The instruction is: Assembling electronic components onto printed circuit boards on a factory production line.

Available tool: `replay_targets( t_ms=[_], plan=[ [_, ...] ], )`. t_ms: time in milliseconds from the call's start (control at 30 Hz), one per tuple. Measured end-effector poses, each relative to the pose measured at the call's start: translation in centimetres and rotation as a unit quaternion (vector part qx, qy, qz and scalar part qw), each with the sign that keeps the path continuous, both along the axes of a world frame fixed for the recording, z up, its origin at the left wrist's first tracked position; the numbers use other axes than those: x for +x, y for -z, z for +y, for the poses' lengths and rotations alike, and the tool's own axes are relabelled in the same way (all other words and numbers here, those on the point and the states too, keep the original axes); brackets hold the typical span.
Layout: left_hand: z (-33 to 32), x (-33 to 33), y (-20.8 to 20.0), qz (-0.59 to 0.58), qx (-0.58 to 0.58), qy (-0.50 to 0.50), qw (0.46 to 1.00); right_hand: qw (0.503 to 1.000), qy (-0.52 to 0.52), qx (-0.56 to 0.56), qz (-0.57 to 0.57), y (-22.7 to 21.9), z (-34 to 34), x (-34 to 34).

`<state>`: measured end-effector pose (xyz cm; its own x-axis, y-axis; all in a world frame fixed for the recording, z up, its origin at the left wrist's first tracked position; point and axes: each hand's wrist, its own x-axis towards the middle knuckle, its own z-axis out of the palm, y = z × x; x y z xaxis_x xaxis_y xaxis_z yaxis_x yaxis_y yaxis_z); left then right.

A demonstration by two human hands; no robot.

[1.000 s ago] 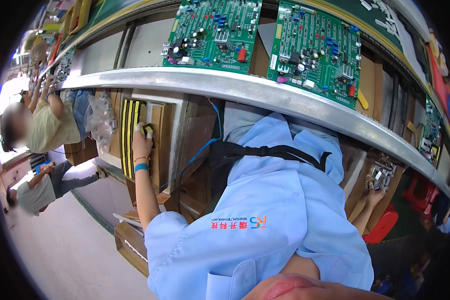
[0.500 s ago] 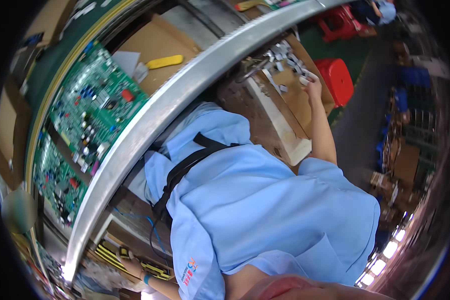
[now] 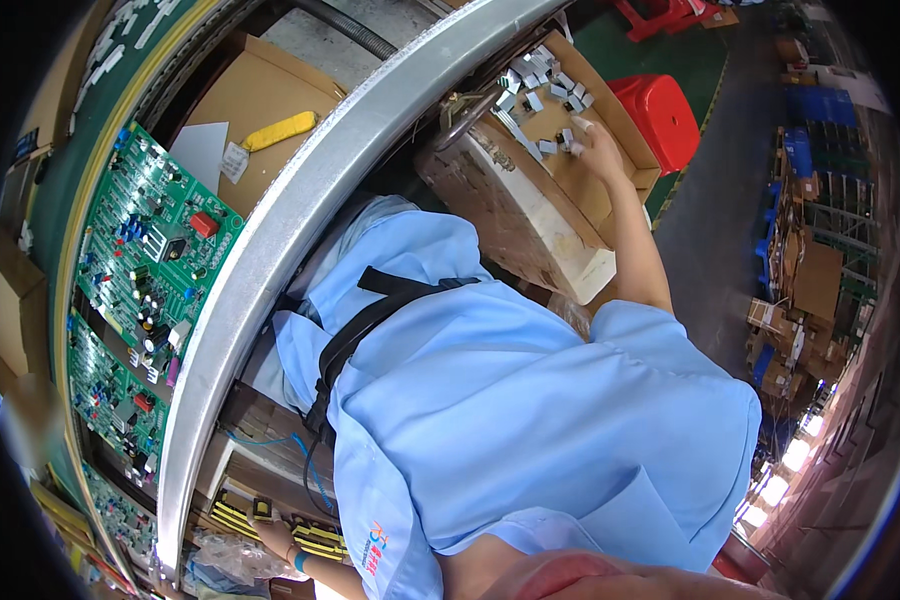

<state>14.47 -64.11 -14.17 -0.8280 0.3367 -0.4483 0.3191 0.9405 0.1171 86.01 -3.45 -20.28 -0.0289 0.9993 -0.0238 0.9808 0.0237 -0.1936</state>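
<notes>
Our right hand (image 3: 600, 152) is inside a cardboard box (image 3: 598, 200), over the near side of a loose scatter of metal parts (image 3: 532, 76). They are small, silvery and blocky, some catching white light and some grey in shadow, heaped at the far end and thinning towards us. Thumb and fingers stand a little apart beside one of them; we cannot tell whether they grip it.

Our left hand (image 3: 274, 536) lies on strips (image 3: 316, 542), black and yellow in long rows, with a small dark block (image 3: 262, 508) edged in yellow at its fingertips. We cannot tell if the fingers are closed on it.

A silver rail (image 3: 270, 222) curves between us and the green boards (image 3: 155, 245). Beyond it lie a yellow tool (image 3: 282, 131) and white paper (image 3: 200, 152). A red stool (image 3: 660, 124) stands just beyond the box wall, and clear plastic (image 3: 232, 556) lies near the strips.
</notes>
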Motion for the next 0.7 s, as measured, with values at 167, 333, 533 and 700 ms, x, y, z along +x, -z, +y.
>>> replay_targets(
  t_ms=[167, 333, 533, 700],
  plan=[
    [0.4, 0.0, 0.0, 0.003, -0.016, 0.007, 1.000, 0.993, 0.021, -0.070, -0.089, 1.1, 2.6, -1.3],
    [-1.4, -1.2, 1.2, 0.016, -0.002, 0.028, 0.999, 0.975, 0.022, -0.194, -0.103, -0.5, 4.0, -1.3],
    [-0.8, -1.7, 0.6, -0.019, 0.015, 0.001, 1.000, 0.942, 0.197, -0.081, 0.258, -1.9, 3.7, 0.8],
    [3.1, 0.5, -2.0, -0.037, -0.012, -0.004, 0.999, 0.987, 0.099, 0.026, 0.120, -8.8, 4.5, -2.8]
  ],
)
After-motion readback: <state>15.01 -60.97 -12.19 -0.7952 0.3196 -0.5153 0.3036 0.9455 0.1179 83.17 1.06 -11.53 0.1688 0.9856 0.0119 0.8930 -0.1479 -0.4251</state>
